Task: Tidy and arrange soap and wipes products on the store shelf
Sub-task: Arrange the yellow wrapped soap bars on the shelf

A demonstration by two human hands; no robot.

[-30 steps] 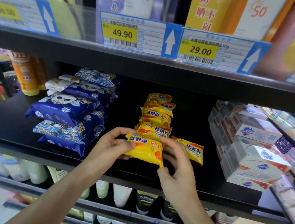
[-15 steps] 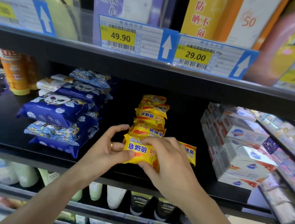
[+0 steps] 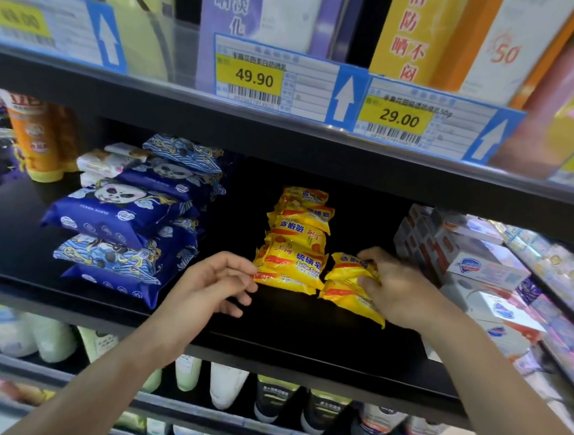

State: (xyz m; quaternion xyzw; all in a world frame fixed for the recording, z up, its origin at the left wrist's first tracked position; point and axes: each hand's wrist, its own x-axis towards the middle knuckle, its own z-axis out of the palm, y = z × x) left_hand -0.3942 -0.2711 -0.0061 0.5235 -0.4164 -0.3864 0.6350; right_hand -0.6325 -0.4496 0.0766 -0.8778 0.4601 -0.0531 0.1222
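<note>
A row of yellow sulfur soap packs (image 3: 299,242) stands in the middle of the black shelf (image 3: 303,342). Just right of it, one yellow soap pack (image 3: 347,268) sits on top of another yellow pack (image 3: 351,299). My right hand (image 3: 400,291) grips the upper pack from its right side, fingers curled over it. My left hand (image 3: 215,280) hovers at the left corner of the front pack in the row, fingertips touching its edge and fingers loosely curled. Blue panda wipes packs (image 3: 118,211) are piled at the left.
White boxed soaps (image 3: 481,267) are stacked at the right, close behind my right hand. An orange bottle (image 3: 38,136) stands far left. Price tags (image 3: 276,79) hang on the shelf edge above. Tubes (image 3: 224,384) fill the shelf below.
The yellow pack that both hands held in front of the row has moved right, onto the lone pack there. My left hand has let go and now touches the row's front pack.
</note>
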